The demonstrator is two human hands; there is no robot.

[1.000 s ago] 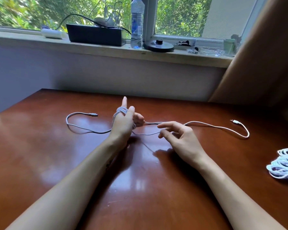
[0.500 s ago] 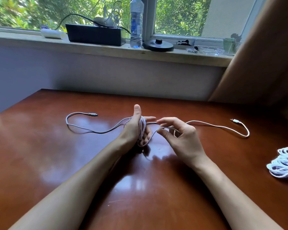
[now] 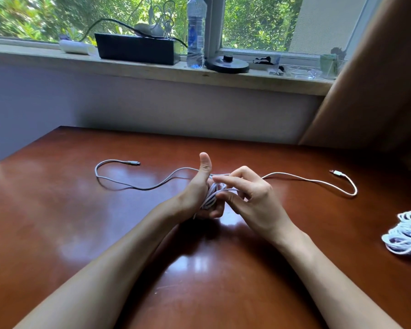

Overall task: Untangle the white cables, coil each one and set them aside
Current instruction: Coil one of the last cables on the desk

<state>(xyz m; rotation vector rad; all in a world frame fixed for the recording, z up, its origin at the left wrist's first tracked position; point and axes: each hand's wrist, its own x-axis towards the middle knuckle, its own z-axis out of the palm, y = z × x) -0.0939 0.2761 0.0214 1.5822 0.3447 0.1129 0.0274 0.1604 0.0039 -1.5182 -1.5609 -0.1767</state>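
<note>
Desk carries the white cable, both tails trailing loose; coiled bundle lies at right edge. Left hand holds the wraps, thumb up; right hand pinches the strand beside them. Likely light, limp, springy: grip close to wraps.

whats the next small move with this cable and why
Probably carry the right hand round the left hand for one more wrap: loops of the white cable already circle that hand, the right hand pinches the strand, and slack lies on the table.
</note>
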